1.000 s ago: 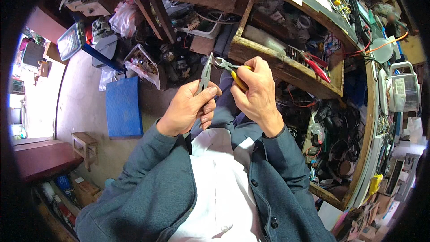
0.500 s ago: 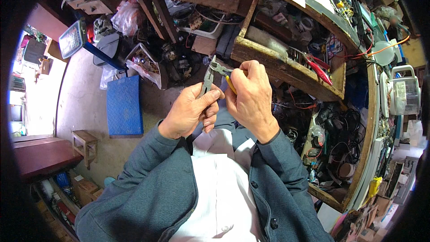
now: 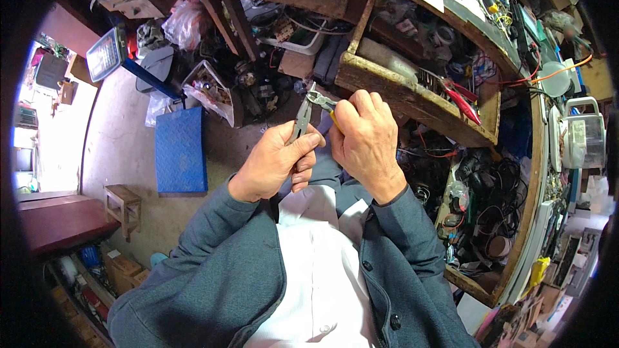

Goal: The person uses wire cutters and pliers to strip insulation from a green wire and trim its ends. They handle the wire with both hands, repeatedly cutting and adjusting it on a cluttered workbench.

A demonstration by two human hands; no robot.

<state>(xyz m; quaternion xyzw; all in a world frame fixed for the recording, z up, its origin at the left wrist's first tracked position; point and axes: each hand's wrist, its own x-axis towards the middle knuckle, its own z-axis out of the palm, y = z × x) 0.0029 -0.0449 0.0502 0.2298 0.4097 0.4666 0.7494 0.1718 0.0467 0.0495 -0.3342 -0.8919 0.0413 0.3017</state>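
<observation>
Holding a pair of grey pliers [image 3: 303,118] by the lower shank, the left hand [image 3: 274,164] has its grip clamped shut around the tool, whose long axis runs up and slightly right. The right hand [image 3: 364,142] is curled closed over a yellow-handled tool [image 3: 325,104], its metal tip meeting the pliers' nose just left of the knuckles. Beyond stands a wooden drawer [image 3: 412,100] of parts, just above the hands.

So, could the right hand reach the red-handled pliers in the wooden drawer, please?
Probably yes: the right hand is just beside the open drawer and nothing covers the red-handled pliers, though it holds yellow-handled pliers now.
</observation>
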